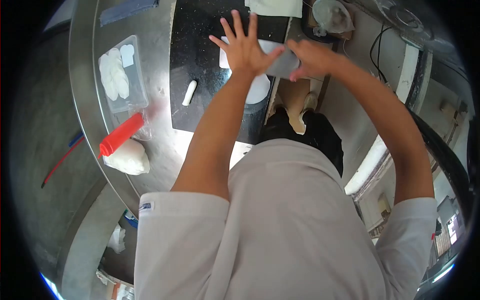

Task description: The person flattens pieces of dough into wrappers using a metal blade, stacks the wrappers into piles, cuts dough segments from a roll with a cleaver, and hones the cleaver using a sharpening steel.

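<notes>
My left hand (245,52) is spread flat, palm down, over the dark speckled board (200,50). Under and beside it shows a pale flat thing (223,59), mostly hidden. My right hand (312,59) is closed on a wide metal blade (284,63), slightly blurred, like a cleaver or scraper; its handle is hidden. The left thumb lies at or over this blade. Just below, partly covered by my left wrist, a white round flat piece, perhaps dough, (258,90) lies near the board's edge. A small white dough-like stick (189,93) rests farther left.
Left of the board, a clear plastic box (132,90) holds white rounds. A red squeeze bottle (122,134) leans by a white lump (129,157). A blue cloth (128,11) and white cloth (275,7) lie at the back. Black cables (378,52) hang right.
</notes>
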### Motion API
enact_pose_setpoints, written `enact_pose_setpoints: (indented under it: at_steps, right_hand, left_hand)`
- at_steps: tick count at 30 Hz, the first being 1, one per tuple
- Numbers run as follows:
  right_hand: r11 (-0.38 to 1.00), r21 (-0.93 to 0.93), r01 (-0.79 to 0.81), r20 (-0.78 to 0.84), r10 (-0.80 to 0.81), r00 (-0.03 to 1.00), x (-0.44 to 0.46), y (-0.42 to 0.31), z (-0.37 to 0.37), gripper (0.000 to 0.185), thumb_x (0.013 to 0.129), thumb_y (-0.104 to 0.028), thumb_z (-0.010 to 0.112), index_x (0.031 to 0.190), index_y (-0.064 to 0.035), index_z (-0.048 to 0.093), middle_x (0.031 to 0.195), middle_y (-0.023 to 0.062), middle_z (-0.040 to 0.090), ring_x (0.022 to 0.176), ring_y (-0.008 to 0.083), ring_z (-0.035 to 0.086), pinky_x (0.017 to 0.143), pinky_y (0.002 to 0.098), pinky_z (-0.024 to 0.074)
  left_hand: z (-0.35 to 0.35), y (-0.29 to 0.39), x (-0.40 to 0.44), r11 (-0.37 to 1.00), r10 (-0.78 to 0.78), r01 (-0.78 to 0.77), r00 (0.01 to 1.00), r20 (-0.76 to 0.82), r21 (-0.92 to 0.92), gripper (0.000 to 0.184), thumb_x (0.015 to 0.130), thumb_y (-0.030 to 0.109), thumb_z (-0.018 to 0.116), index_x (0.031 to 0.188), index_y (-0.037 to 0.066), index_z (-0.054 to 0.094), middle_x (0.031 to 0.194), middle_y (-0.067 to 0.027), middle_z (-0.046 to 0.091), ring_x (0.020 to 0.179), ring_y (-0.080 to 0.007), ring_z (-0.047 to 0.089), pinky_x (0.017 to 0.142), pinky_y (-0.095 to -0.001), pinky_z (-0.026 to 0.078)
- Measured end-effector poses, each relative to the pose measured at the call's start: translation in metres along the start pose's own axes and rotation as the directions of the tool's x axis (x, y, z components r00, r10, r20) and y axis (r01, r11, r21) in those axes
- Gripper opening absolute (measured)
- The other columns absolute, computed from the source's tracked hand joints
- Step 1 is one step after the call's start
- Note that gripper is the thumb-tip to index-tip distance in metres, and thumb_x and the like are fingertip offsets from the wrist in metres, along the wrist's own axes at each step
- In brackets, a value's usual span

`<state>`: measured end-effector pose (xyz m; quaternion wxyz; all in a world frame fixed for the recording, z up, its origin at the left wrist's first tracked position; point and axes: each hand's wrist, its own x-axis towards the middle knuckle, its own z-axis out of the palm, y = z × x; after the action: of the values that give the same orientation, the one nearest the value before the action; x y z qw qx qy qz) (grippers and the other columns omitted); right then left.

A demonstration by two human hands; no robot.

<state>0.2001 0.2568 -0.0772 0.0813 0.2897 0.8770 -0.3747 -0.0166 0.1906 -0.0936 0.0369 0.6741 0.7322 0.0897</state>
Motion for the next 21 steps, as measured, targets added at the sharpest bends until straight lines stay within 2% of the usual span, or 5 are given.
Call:
enact_pose_setpoints:
  at_steps: [6, 12, 14, 16, 21]
  right_hand:
    - [0.968, 0.249, -0.044, 0.007, 0.044, 0.999, -0.037, -0.024, 0.070, 0.091, 0.071, -0.053, 0.091, 0.127, 0.0048, 0.048, 0.096, 0.0338, 0.068, 0.095, 0.0543, 0.067, 0.083, 0.0549, 0.0565]
    - [0.998, 0.039, 0.040, 0.003, -0.040, 0.999, 0.000, 0.016, 0.005, 0.087, 0.068, -0.048, 0.092, 0.125, 0.0012, 0.048, 0.103, 0.0287, 0.068, 0.098, 0.0508, 0.067, 0.083, 0.0525, 0.0563]
    - [0.997, -0.046, 0.069, -0.016, -0.069, 0.997, 0.023, 0.014, -0.023, 0.084, 0.068, -0.045, 0.093, 0.123, 0.0043, 0.052, 0.110, 0.0266, 0.068, 0.105, 0.0440, 0.068, 0.089, 0.0481, 0.0568]
    - [0.994, 0.109, 0.006, -0.023, -0.004, 1.000, 0.024, -0.005, -0.019, 0.082, 0.069, -0.043, 0.093, 0.122, 0.0059, 0.053, 0.111, 0.0272, 0.068, 0.108, 0.0426, 0.068, 0.091, 0.0469, 0.0569]
    - [0.968, 0.231, -0.102, 0.076, 0.087, 0.993, -0.024, -0.014, 0.034, 0.083, 0.069, -0.043, 0.094, 0.122, 0.0067, 0.052, 0.105, 0.0288, 0.068, 0.101, 0.0459, 0.069, 0.086, 0.0486, 0.0576]
  left_hand:
    - [-0.007, -0.006, -0.040, 0.987, 0.162, -0.164, 0.971, 0.179, -0.003, 0.126, 0.067, 0.086, 0.069, 0.167, 0.024, 0.024, 0.174, -0.0187, 0.011, 0.158, -0.0505, 0.005, 0.112, -0.0834, 0.006]
    - [0.004, 0.006, 0.007, 0.999, 0.037, -0.037, 0.999, -0.002, 0.030, 0.123, 0.072, 0.083, 0.068, 0.166, 0.018, 0.024, 0.172, -0.0199, 0.018, 0.156, -0.0504, 0.014, 0.112, -0.0838, 0.011]
    - [-0.044, 0.026, 0.039, 0.986, -0.133, 0.104, 0.964, 0.231, 0.134, 0.113, 0.081, 0.068, 0.069, 0.163, 0.004, 0.027, 0.170, -0.0202, 0.022, 0.157, -0.0432, 0.017, 0.121, -0.0718, 0.015]
    - [0.013, -0.032, 0.037, 0.988, 0.153, -0.152, 0.988, -0.006, 0.034, 0.124, 0.072, 0.086, 0.065, 0.166, 0.015, 0.025, 0.172, -0.0210, 0.017, 0.157, -0.0500, 0.011, 0.114, -0.0814, 0.007]
    - [0.008, -0.001, -0.011, 0.974, 0.219, -0.225, 0.964, 0.147, 0.022, 0.129, 0.070, 0.084, 0.069, 0.167, 0.011, 0.023, 0.172, -0.0231, 0.015, 0.155, -0.0556, 0.009, 0.109, -0.0850, 0.010]
